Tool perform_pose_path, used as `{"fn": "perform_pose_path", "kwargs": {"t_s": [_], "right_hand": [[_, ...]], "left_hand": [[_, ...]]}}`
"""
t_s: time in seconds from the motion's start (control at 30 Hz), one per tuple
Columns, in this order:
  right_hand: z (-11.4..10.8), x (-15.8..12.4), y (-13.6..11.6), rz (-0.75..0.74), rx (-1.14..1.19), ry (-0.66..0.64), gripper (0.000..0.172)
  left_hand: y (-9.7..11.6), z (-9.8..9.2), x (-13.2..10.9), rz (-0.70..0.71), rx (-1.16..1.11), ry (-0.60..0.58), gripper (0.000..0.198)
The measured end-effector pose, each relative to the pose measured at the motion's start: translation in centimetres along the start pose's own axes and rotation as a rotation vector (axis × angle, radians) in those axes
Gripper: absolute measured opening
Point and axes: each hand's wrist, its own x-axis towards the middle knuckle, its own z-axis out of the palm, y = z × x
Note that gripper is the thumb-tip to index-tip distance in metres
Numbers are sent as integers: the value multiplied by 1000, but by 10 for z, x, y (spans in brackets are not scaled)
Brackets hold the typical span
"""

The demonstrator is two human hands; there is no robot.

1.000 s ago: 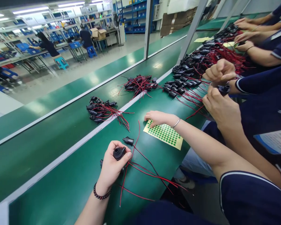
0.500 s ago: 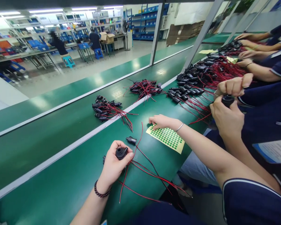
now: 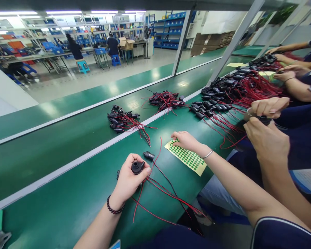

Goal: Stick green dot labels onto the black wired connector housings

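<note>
My left hand (image 3: 131,178) is wrapped round a small black pump (image 3: 137,167), its round ported face turned up and its side spout towards my thumb. Red and black wires (image 3: 166,192) trail from beneath this hand across the bench. Just beyond my fingers another black pump (image 3: 148,156) lies on its side, and part of one more dark piece (image 3: 118,174) shows left of my hand. My right hand (image 3: 185,140) is over the far left corner of a pale yellow sheet of green dot stickers (image 3: 194,162), fingers bent and pinched together. Whatever the fingertips hold is too small to make out.
Wired black pumps form a bundle (image 3: 119,119) and a second bundle (image 3: 166,100) by the white bench rail (image 3: 93,152). A large pile (image 3: 223,90) extends along the right. Beside me, a co-worker's hands (image 3: 268,128) hold a dark part. Metal posts (image 3: 182,41) rise beyond.
My right hand has lifted slightly from the sheet's corner, its fingers drawn closer together. My left hand keeps its hold on the pump. The whole view has shifted a little.
</note>
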Motion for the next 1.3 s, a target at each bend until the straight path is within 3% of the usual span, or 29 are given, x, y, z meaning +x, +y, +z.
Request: {"fn": "perform_pose_path", "kwargs": {"t_s": [0.3,0.63,0.97,1.07,1.17,1.23,1.3], "right_hand": [[4,-4,-1,-20,-44,66,13],[12,-11,-8,1,-31,162,16],[14,-16,-12,99,263,276,21],[6,-24,-33,126,402,332,23],[-4,-39,-76,64,621,311,28],[-12,-49,-109,-14,1015,242,26],[-19,-57,-137,-48,1229,187,24]], "left_hand": [[2,0,1,6,-3,0,31],[3,0,1,15,13,7,30],[0,-1,3,16,-5,44,34],[-2,0,5,31,-1,73,36],[-6,3,5,65,9,103,35],[-8,5,5,90,36,114,34],[-10,7,4,110,85,124,32]]}}
